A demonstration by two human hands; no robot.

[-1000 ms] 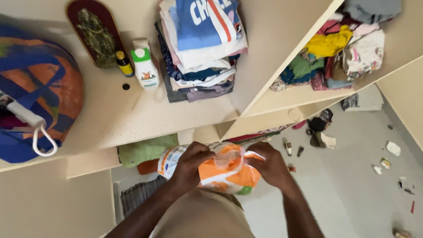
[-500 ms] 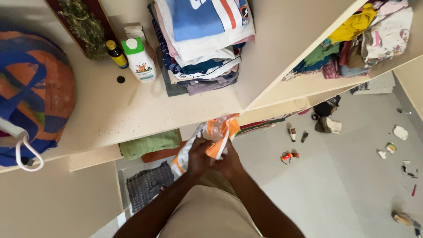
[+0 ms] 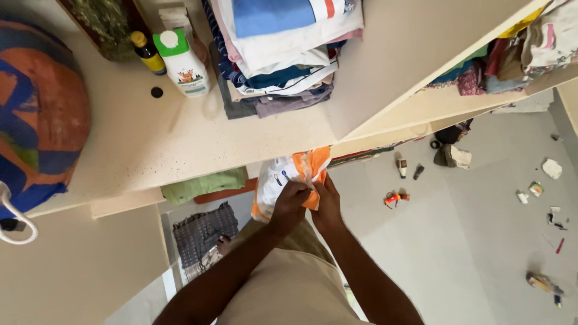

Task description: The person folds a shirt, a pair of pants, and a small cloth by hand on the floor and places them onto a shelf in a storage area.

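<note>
Orange-and-white plastic bag (image 3: 283, 177) sits right in the middle of the view, held up just below the front edge of the cream shelf (image 3: 180, 150). Both hands are on it: the left hand (image 3: 293, 198) is curled shut around the crumpled orange part of the bag, and the right hand (image 3: 327, 201) is pressed up beside it, fingers closed on the same bunched plastic. The two hands touch each other, knuckles together, with the white printed face of the bag fanning out to the left of them.

Up on the shelf, a stack of folded clothes (image 3: 283, 54) rises in whites, blues and greys. Just left of it stands a white bottle with a green cap (image 3: 180, 63), and beside that a small dark bottle with a yellow cap (image 3: 146, 53). A small black dot-like cap (image 3: 156, 92) lies on the shelf near them. Far left, a big round orange-and-blue bag (image 3: 39, 114) bulges over the shelf, a white cord loop hanging from it.

Below the shelf edge, a folded green cloth (image 3: 205, 183) rests on a lower level, with a dark checked cloth (image 3: 201, 232) under that. On the right, another shelf holds a jumble of coloured clothes (image 3: 512, 54). The grey floor (image 3: 481, 241) beyond is dotted with small scattered bits, among them an orange-red item (image 3: 394, 197).
</note>
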